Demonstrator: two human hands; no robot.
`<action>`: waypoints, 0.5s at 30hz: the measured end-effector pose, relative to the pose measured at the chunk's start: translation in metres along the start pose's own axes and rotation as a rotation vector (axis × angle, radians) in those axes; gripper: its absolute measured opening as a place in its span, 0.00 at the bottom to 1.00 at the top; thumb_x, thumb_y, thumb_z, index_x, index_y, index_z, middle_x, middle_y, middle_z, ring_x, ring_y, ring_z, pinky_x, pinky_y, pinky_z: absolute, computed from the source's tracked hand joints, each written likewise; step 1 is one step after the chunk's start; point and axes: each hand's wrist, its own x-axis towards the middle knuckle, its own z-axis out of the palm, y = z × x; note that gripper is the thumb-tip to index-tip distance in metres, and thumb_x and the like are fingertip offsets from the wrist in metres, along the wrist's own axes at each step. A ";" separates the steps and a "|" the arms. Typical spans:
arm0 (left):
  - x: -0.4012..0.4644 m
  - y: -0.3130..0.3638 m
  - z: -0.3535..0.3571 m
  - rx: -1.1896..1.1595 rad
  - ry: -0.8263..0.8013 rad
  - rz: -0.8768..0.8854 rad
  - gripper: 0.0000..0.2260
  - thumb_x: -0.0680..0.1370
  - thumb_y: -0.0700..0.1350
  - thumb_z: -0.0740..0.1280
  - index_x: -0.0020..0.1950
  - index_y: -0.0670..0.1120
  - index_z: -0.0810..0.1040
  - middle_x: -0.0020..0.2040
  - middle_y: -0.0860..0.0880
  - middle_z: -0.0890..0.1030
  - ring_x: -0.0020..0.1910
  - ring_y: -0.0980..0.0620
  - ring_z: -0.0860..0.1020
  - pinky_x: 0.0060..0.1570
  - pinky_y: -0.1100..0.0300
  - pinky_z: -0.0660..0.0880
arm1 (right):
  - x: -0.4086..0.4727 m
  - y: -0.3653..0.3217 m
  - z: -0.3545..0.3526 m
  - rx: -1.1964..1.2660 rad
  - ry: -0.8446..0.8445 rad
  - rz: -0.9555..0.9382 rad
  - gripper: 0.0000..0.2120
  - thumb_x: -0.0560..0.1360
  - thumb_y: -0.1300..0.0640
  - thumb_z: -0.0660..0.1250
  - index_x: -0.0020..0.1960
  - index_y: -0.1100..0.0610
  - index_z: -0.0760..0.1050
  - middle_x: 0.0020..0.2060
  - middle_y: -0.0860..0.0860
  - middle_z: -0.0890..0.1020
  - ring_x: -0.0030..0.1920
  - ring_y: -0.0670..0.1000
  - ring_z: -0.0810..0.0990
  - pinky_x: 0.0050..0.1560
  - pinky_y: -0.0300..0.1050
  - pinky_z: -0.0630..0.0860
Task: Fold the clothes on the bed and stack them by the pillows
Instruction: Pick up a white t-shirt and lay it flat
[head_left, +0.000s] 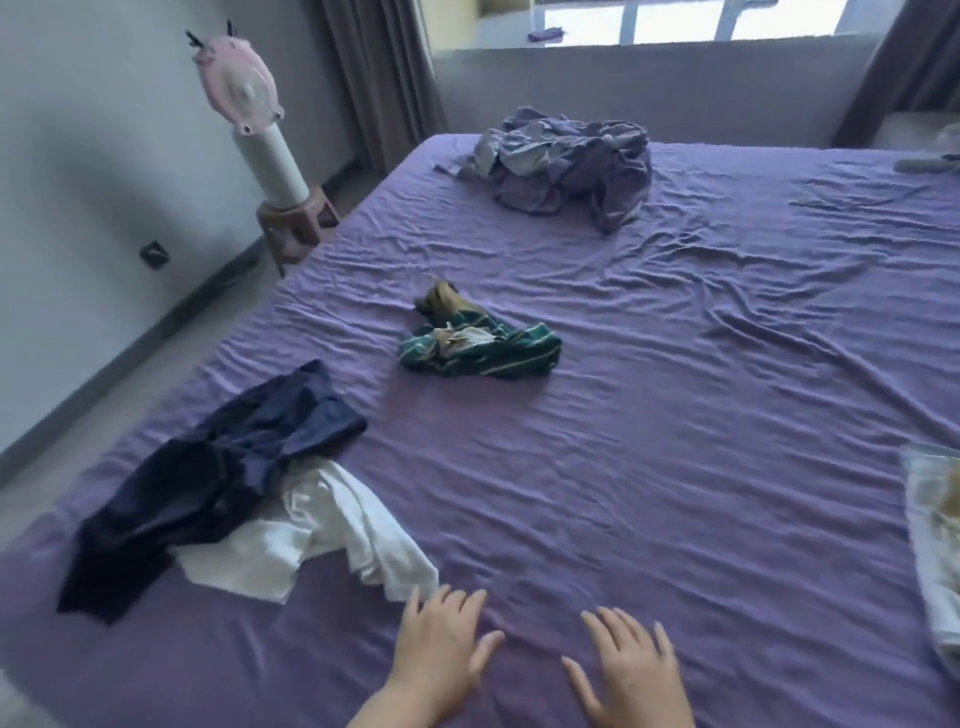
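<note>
A bed with a wrinkled purple sheet (649, 426) fills the view. A dark navy garment (208, 467) lies crumpled at the near left, overlapping a white garment (322, 530). A green striped garment bunched with a brown piece (478, 343) sits mid-bed. A grey-purple heap of clothes (566, 161) lies at the far end. My left hand (441, 644) rests flat on the sheet, fingers spread, just right of the white garment's corner. My right hand (628, 670) also lies flat on the sheet, holding nothing.
A pale patterned pillow (935, 530) shows at the right edge. A pink fan on a grey stand (249, 109) sits on a brown stool (296, 223) left of the bed. Curtains and a window line the far wall. Floor runs along the bed's left side.
</note>
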 end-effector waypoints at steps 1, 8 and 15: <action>0.000 -0.023 -0.001 -0.026 -0.003 -0.032 0.24 0.53 0.66 0.78 0.40 0.52 0.86 0.35 0.58 0.82 0.37 0.57 0.82 0.38 0.53 0.81 | 0.015 -0.020 0.007 -0.002 0.016 -0.023 0.43 0.77 0.36 0.35 0.39 0.55 0.85 0.38 0.50 0.85 0.39 0.48 0.85 0.45 0.54 0.78; 0.011 -0.178 0.017 -0.075 -0.086 -0.258 0.25 0.77 0.62 0.57 0.71 0.53 0.67 0.65 0.54 0.73 0.68 0.55 0.67 0.70 0.51 0.58 | 0.105 -0.155 0.048 -0.008 -0.114 -0.169 0.24 0.54 0.37 0.77 0.41 0.53 0.84 0.40 0.47 0.85 0.41 0.47 0.84 0.40 0.53 0.80; 0.014 -0.271 0.060 -0.119 -0.141 -0.556 0.27 0.78 0.52 0.63 0.74 0.55 0.55 0.74 0.51 0.58 0.74 0.50 0.56 0.72 0.47 0.56 | 0.154 -0.224 0.121 0.038 -0.250 -0.190 0.27 0.72 0.41 0.64 0.68 0.51 0.67 0.67 0.49 0.69 0.66 0.52 0.70 0.61 0.44 0.69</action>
